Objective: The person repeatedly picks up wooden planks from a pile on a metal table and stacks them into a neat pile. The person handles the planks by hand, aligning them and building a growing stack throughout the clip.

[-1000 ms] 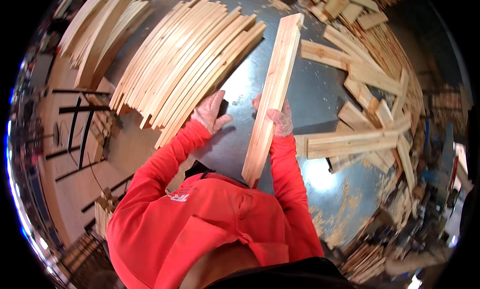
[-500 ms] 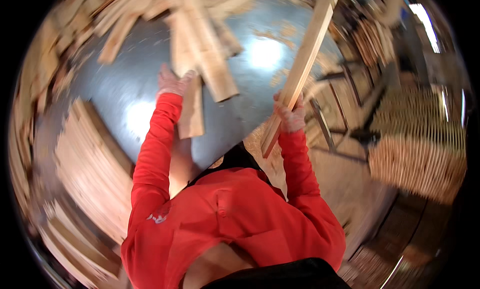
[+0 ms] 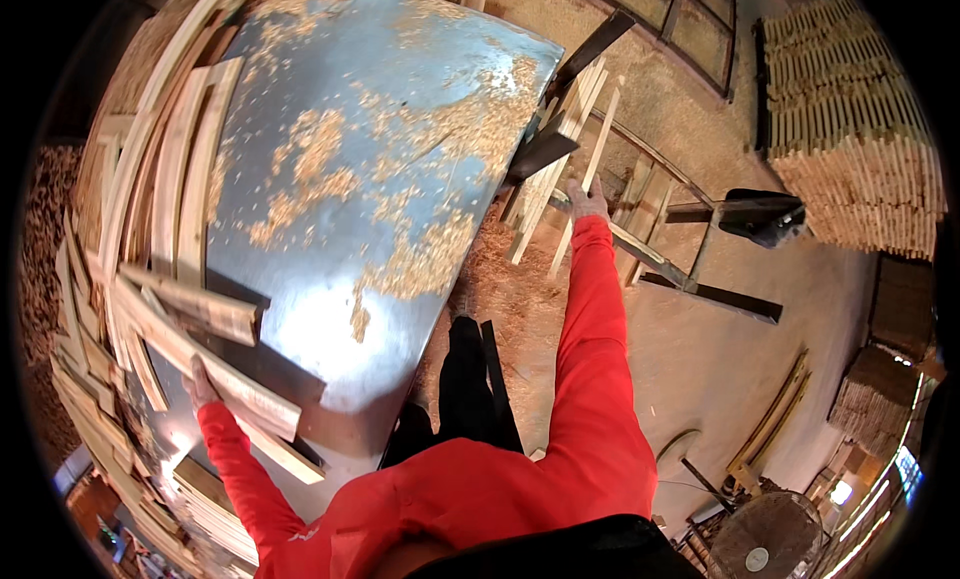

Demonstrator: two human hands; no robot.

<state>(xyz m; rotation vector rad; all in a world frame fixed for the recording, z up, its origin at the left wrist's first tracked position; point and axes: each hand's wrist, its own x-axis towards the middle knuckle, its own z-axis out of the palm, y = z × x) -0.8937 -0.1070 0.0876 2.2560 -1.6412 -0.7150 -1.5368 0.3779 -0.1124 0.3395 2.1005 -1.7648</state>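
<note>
At the near left of the metal table (image 3: 310,309), my left hand (image 3: 202,384) is closed at the edge of a pale wooden plank (image 3: 240,387). Part of its grip is hidden by the plank. More planks lie under and beside this one, including a short plank (image 3: 205,307) just beyond. My right arm reaches out past the table's right edge. There my right hand (image 3: 588,199) is closed around a narrow wooden strip (image 3: 603,139), over a metal-framed stand (image 3: 640,244). Several other strips (image 3: 545,179) lie on the stand, left of that hand.
Wood shavings (image 3: 430,249) are scattered over the table. Long planks (image 3: 180,169) line its left side. Dark metal bars (image 3: 548,151) jut from the stand beside the table. A tall stack of boards (image 3: 850,169) rises at the far right. A round fan (image 3: 765,544) stands near right.
My view has turned to the right. My right hand has carried its wooden piece over to the stand. My left hand has gone from a board on the table to a plank at near left.
</note>
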